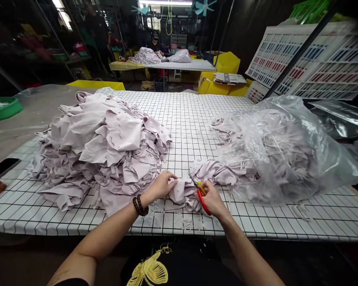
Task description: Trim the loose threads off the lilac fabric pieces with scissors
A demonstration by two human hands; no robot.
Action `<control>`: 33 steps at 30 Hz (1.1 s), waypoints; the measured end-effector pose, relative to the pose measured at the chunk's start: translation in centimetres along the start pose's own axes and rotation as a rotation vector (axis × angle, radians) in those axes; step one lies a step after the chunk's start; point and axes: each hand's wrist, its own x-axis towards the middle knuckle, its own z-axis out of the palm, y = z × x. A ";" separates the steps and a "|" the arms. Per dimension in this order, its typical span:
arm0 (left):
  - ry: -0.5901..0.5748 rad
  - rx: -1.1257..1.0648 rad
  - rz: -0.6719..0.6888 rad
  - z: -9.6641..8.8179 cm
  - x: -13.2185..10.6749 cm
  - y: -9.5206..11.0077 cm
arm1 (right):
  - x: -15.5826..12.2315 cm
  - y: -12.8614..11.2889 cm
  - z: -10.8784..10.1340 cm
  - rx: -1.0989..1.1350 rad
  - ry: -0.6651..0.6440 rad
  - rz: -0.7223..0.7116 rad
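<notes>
My left hand [163,184], with a dark beaded bracelet on its wrist, pinches the edge of a pale lilac piece of cloth [179,192] on the table. My right hand [213,200] is closed around scissors [201,195] with red and yellow handles. Their blades point up and to the left, just above the cloth. To the left rises a big heap of similar cloth pieces [116,131]. On the right, more cloth [216,171] spills from a clear plastic bag [280,147].
The table has a white cover with a black grid [187,123]. Small scraps [190,222] lie near its front edge. A phone [4,167] and a green basket [4,109] are at the left. Behind stand yellow bins [226,63] and another table, where a person [153,41] sits.
</notes>
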 end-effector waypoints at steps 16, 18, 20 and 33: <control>-0.054 -0.675 -0.185 1.0 -0.1 -0.3 | -0.3 0.2 -1.5 0.001 0.029 0.013; 0.006 -0.846 -0.272 -0.4 0.0 -1.4 | -0.4 -0.2 -1.2 0.012 -0.005 0.019; 0.012 -0.893 -0.300 -1.5 -0.2 -2.2 | -0.5 -0.7 -0.6 0.035 -0.048 0.028; 0.012 -1.000 -0.302 -3.5 -1.2 -2.3 | 0.5 -2.3 3.1 -0.274 0.047 -0.107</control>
